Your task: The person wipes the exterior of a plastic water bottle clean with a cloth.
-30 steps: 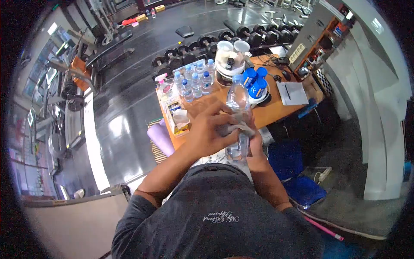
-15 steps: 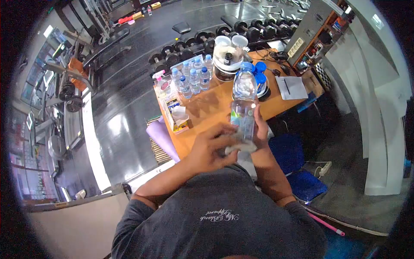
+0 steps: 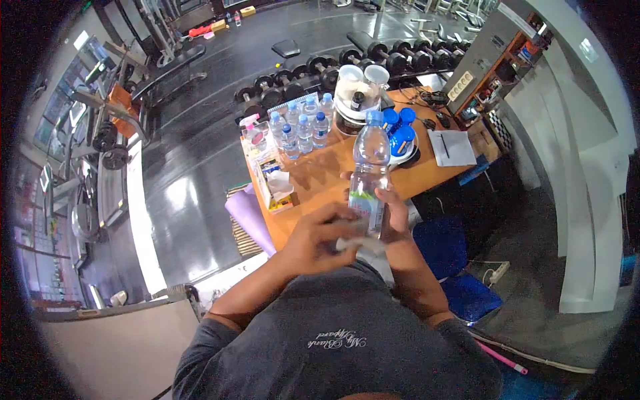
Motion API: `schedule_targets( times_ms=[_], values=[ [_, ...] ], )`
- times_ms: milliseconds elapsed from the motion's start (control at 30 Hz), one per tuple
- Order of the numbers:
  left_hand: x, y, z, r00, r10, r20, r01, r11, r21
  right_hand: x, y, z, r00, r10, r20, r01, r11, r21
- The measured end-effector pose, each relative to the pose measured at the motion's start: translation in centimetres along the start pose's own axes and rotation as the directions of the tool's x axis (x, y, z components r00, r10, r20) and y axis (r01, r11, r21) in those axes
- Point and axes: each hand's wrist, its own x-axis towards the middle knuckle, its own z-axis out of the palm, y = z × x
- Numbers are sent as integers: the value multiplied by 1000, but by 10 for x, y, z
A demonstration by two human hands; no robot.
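Note:
A large clear plastic bottle (image 3: pixel 371 152) with a light-blue cap and a green-and-white label stands nearly upright in front of me. My right hand (image 3: pixel 395 215) is wrapped round its lower right side. At its base, my left hand (image 3: pixel 319 241) has its fingers bent round a whitish cloth (image 3: pixel 361 244), blurred by motion. The cloth is against or very near the bottle's bottom; exact contact is unclear. Beyond the hands is an orange-brown table (image 3: pixel 320 175), with several small water bottles (image 3: pixel 304 133) grouped at its far left.
White tubs (image 3: pixel 357 100), blue-lidded containers (image 3: pixel 402 139) and paper with a pen (image 3: pixel 455 148) stand or lie on the table. A spray bottle (image 3: pixel 255 131) and a box of small items (image 3: pixel 272 183) line its left edge. A blue chair (image 3: pixel 467 293) is at right, dumbbells (image 3: pixel 393 59) behind.
The large bottle has shifted slightly left and down in view, exposing more of the blue-lidded containers. My left hand and the cloth have moved slightly left and down. Both grips stay the same.

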Motion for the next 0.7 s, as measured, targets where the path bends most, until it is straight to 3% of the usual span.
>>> schedule_targets(
  times_ms=[67,133,167,200,267,333,467,500,600,633,700],
  values=[
    [-4,1,-7,997,8,81,1,994,-107,-2,6,-13,999,45,-24,-43,995,89],
    [1,-3,-15,999,-36,-37,35,999,-26,-4,10,-22,996,92,3,-90,974,209],
    [7,-11,-18,991,-67,-112,66,998,-13,-4,16,-18,995,69,-65,-57,983,176],
    [14,-19,-22,977,-101,-189,103,995,0,-7,17,-14,998,64,-19,-60,985,160],
    [47,-25,-28,917,-24,-398,44,998,41,-15,15,4,996,79,35,-82,992,100],
    [75,-16,-41,900,23,-436,55,985,165,-20,18,14,994,96,60,-98,994,38],
    [80,-22,-29,943,-6,-332,108,951,290,-17,20,16,992,51,112,-70,983,171],
    [70,-14,-21,942,-120,-313,171,975,142,-17,20,14,993,31,114,-59,965,254],
    [36,0,5,973,-80,-219,123,974,189,-4,17,1,971,7,-239,116,861,496],
    [23,1,12,986,-48,-162,72,986,147,-7,15,-8,989,-61,-133,91,968,232],
    [3,-1,19,998,23,-55,-20,998,51,-5,7,-14,997,-81,8,75,950,303]
  ],
)
